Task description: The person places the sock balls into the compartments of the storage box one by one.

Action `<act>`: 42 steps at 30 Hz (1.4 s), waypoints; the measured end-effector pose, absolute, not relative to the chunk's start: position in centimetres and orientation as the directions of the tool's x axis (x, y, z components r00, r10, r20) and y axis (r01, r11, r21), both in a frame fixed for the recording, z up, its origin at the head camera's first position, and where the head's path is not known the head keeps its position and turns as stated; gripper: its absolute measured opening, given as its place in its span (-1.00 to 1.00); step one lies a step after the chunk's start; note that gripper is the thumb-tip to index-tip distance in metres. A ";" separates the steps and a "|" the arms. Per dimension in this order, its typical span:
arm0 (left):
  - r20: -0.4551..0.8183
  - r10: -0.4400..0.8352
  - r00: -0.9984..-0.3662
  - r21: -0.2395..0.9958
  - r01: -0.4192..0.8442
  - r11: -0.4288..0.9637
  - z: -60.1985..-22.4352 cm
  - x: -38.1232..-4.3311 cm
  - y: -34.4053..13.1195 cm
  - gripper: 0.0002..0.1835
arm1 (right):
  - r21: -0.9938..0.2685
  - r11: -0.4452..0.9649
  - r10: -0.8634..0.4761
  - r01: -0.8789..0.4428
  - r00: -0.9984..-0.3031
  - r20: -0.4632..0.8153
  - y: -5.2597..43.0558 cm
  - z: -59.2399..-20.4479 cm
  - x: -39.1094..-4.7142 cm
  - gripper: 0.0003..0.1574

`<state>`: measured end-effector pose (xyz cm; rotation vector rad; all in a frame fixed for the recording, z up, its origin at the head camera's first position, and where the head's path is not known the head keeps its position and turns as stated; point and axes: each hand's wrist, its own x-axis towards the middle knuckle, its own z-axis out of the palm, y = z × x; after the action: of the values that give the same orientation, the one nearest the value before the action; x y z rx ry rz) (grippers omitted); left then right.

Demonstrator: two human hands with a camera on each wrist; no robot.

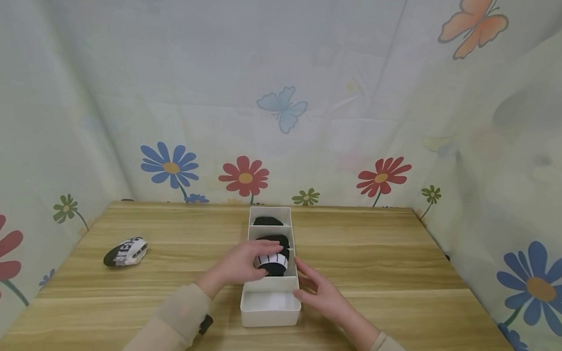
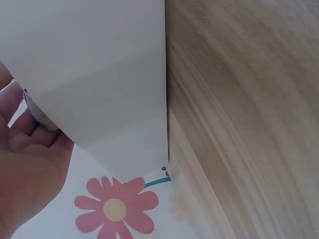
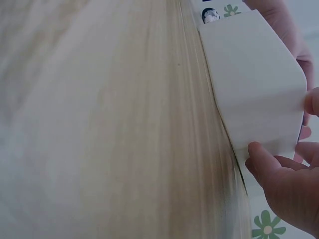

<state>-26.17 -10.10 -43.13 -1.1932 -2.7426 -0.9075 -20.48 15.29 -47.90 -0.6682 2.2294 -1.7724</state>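
Note:
A long white divided box (image 1: pixel 270 318) stands on the wooden table, its short side toward me. My left hand (image 1: pixel 239 263) reaches over the left wall and holds a folded black-and-white sock (image 1: pixel 274 260) between thumb and fingers, down in a middle compartment. In the left wrist view, a bit of the sock (image 2: pixel 39 111) shows past the box wall beside my fingers. My right hand (image 1: pixel 324 295) rests its fingertips and thumb against the box's right wall. Farther back in the box sit more folded black socks (image 1: pixel 268 221).
Another folded black-and-white sock with lettering (image 1: pixel 126 252) lies on the left of the table (image 1: pixel 371 251). Behind and at both sides hangs a pale cloth (image 1: pixel 209 111) printed with flowers and butterflies.

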 end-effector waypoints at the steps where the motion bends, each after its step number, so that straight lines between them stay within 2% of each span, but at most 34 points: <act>1: 0.231 0.667 -0.709 0.501 0.674 0.543 -43.2 -26.2 -10.1 -0.39 | -0.962 0.172 -0.474 -0.214 -0.873 0.110 15.3 -47.9 -20.5 -0.09; 8: 0.210 0.683 -0.700 0.503 0.676 0.538 -43.2 -26.2 -10.1 -0.37 | -0.960 0.176 -0.472 -0.218 -0.874 0.112 15.3 -47.9 -20.4 -0.09; 15: 0.231 0.674 -0.702 0.553 0.664 0.502 -42.7 -25.8 -10.4 -0.42 | -0.961 0.161 -0.473 -0.223 -0.873 0.123 15.2 -47.9 -20.4 -0.09; 28: 0.359 0.518 -0.776 0.609 0.616 0.501 -42.4 -26.0 -11.9 -0.46 | -0.962 0.184 -0.451 -0.201 -0.887 0.099 15.1 -47.8 -20.3 -0.09; 34: 0.373 0.425 -0.825 0.661 0.558 0.502 -42.5 -26.0 -12.9 -0.38 | -0.963 0.177 -0.455 -0.205 -0.884 0.105 15.1 -47.9 -20.4 -0.09; 42: 0.405 0.349 -0.845 0.668 0.534 0.518 -42.8 -26.4 -14.2 -0.40 | -0.964 0.174 -0.453 -0.201 -0.886 0.103 15.1 -48.0 -20.4 -0.09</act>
<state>-26.38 -14.17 -42.78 -0.7508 -2.5391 -1.2322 -20.38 15.14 -47.98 -0.6348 2.2390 -1.7859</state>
